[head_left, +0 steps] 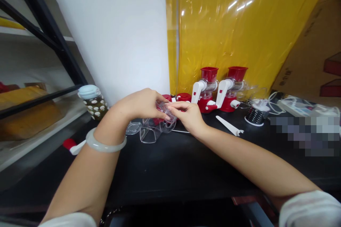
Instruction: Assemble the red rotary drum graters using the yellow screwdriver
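Just above the black table, my left hand (146, 104) is closed round a clear plastic part (172, 116), thumb in front and fingers behind. The fingers of my right hand (191, 116) are pinched together on the upper right of the same part; the fingertips partly hide it. Below the hands lie a clear plastic grater housing (149, 134) with a square mouth and a clear round disc (133, 128). Red pieces behind them are mostly covered by my hands. A white crank with a red knob (69, 144) rests left of my left forearm.
Two red-and-white rotary graters (209, 90) stand at the back. Right of them are a white wrench-like piece (229, 126), a metal grater drum (255, 115) and white cables (277, 103). A patterned bottle with a blue lid (93, 103) stands left, near a shelf with black bars (48, 32).
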A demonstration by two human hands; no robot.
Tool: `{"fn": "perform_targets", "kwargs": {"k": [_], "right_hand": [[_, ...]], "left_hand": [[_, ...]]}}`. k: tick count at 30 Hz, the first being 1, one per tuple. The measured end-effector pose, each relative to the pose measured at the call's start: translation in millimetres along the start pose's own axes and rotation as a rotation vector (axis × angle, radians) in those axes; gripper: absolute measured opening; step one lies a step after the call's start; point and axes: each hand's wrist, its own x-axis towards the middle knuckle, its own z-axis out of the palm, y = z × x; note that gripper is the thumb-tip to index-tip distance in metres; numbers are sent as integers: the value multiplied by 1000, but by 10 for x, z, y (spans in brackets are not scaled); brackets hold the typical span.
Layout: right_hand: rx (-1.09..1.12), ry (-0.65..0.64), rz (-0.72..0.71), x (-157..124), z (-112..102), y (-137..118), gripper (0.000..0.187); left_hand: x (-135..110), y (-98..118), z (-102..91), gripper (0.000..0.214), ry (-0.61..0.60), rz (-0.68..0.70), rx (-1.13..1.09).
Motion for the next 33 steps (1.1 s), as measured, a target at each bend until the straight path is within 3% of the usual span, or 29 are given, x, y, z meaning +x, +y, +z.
{"fn": "perform_targets", "kwargs": {"k": [33], "right_hand": [[-46,42,83,22,0,13,9]], "left_hand": [[29,87,87,49,68,-69,115]]}}
